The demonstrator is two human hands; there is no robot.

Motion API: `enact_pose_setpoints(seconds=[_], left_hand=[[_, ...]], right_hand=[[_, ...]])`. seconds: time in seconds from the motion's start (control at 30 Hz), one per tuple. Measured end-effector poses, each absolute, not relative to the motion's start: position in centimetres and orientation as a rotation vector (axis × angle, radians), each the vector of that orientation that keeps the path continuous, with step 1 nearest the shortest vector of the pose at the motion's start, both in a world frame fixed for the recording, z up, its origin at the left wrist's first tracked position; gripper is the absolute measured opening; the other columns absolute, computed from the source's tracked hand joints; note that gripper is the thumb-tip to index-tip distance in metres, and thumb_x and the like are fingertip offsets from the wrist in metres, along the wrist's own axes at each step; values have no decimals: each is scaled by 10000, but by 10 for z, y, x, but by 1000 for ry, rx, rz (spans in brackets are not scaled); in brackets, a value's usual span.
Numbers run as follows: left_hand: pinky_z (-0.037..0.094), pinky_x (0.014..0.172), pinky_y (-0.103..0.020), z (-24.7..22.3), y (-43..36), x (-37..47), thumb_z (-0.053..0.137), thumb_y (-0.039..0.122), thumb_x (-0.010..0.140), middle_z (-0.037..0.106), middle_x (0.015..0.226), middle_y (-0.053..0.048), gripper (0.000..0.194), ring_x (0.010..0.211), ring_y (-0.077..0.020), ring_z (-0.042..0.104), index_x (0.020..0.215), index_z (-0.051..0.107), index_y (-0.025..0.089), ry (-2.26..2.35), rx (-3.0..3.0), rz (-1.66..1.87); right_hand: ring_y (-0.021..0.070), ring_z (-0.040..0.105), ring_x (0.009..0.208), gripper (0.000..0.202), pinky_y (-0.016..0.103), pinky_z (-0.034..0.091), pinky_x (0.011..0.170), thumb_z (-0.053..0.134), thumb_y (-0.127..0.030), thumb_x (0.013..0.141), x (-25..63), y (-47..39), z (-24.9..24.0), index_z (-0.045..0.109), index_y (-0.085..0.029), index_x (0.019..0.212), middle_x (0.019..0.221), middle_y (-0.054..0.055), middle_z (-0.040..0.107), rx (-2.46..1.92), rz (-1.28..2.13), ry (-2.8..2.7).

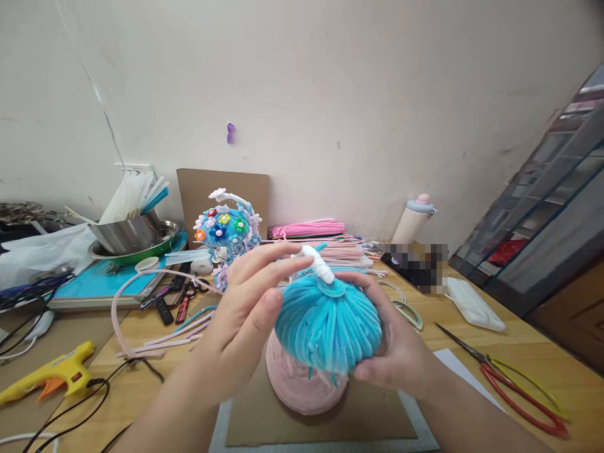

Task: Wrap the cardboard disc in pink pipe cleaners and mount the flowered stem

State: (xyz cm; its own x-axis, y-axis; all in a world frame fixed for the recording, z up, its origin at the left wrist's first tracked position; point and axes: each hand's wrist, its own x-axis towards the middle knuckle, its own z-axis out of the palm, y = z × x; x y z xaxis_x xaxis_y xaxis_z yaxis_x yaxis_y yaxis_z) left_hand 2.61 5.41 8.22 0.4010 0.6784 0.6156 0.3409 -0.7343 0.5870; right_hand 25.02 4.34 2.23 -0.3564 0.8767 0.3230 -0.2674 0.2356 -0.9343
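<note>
We have a blue pumpkin-shaped piece [333, 327] in hand at the near middle of the scene, in front of and partly covering a pink coiled disc [304, 387]; we cannot tell whether the two touch. Our right hand [392, 336] is clamped on its right side, thumb low and fingers behind. Our left hand [252, 302] lies along its left side, fingers stretched out toward the white stem [323, 265], which leans to the left; we cannot tell whether this hand grips. Under the disc we see a brown cardboard sheet [382, 421] on the wooden table [453, 327]. To the right lie scissors [487, 365] with red and yellow handles, and farther off a white case [476, 305] and a pale bottle [408, 221]. On the far side we see bundled pink stems [309, 228] and, left of them, a flower-covered blue piece [226, 229] before upright cardboard [189, 189]. At far left a metal bowl [123, 233] holds pale strips [125, 198], and at near left lies a yellow glue gun [66, 371].
</note>
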Motion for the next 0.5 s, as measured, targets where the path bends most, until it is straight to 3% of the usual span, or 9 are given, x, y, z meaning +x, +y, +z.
enact_pose_setpoints(seconds=[0.17, 0.5], left_hand=[[177, 1174, -449, 79, 81, 28, 25, 739, 851, 515, 1413, -30, 856, 1339, -282, 393, 1307, 590, 286, 654, 2358, 1175], [141, 1165, -457, 86, 79, 17, -6, 767, 799, 503, 1449, -49, 943, 1366, -305, 366, 1346, 560, 246, 504, 2416, 1020]], right_hand=[[333, 502, 1255, 892, 444, 463, 998, 894, -425, 593, 252, 47, 18, 425, -336, 1347, 1394, 74, 476, -577, 1306, -1457], [369, 413, 1347, 836, 478, 458, 1011, 867, -476, 608, 251, 49, 13, 458, -363, 1327, 1467, 58, 426, -535, 1290, -1495]])
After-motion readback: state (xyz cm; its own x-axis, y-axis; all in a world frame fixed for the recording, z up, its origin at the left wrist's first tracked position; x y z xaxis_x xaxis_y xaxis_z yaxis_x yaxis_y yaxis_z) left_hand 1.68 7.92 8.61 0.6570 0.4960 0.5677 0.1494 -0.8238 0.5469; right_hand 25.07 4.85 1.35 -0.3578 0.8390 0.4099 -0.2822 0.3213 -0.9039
